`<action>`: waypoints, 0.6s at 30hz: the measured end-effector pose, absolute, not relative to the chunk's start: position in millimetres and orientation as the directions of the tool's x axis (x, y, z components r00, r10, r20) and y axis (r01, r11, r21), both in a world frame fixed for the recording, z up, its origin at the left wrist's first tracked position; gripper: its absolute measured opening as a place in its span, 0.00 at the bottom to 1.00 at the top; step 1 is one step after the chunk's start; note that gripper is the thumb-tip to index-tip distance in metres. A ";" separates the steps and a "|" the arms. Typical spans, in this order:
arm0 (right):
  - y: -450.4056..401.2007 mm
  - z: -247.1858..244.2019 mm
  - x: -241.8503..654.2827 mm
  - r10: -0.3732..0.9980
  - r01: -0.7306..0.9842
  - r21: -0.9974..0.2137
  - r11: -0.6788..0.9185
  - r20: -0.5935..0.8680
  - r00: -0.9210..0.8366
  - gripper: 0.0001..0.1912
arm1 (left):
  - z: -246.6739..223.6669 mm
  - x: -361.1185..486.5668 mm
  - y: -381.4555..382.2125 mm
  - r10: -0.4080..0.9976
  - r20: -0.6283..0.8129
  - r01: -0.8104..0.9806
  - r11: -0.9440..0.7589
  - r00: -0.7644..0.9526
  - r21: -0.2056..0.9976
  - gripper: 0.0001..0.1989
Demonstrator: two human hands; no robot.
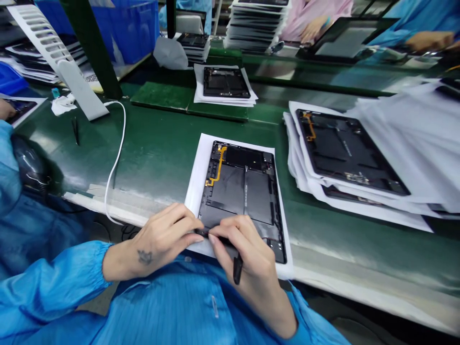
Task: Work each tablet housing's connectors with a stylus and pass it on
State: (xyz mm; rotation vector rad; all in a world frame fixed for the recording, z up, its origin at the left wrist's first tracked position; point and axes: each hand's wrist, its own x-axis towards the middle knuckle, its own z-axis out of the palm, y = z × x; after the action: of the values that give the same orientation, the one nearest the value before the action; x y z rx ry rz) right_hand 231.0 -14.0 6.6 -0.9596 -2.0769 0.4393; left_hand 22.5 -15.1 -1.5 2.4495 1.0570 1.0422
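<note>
Left to right: we have the white cable on the green bench, well clear of our work. Next, our left hand: thumb and index nearly together at the tablet's near-left corner. Can't tell if they pinch a small part or just the edge. The tablet lies flat on white paper right before us, insides up, mostly beyond the fingertips and off to their right. Long axis runs straight away from our body; short edge nearest us, orange ribbon toward the far-left corner. Our right hand reaches over the near edge, thumb and index pinching a slim black tool; we can't make out its tip. Key relation, we judge: both sets of fingertips meet at that near-left corner, neither hand clearly nearer.
</note>
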 end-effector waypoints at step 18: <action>-14.9 -2.4 225.6 0.723 0.472 -0.558 0.683 0.608 -0.327 0.08 | 10.9 27.1 -13.9 0.936 0.218 0.427 -0.324 0.277 0.844 0.03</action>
State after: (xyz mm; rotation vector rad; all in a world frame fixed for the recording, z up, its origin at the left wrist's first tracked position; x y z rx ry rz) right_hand 225.6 -14.9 -2.4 -0.9230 -1.9883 0.3509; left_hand 27.1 -13.9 10.9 1.8810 1.2267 0.9708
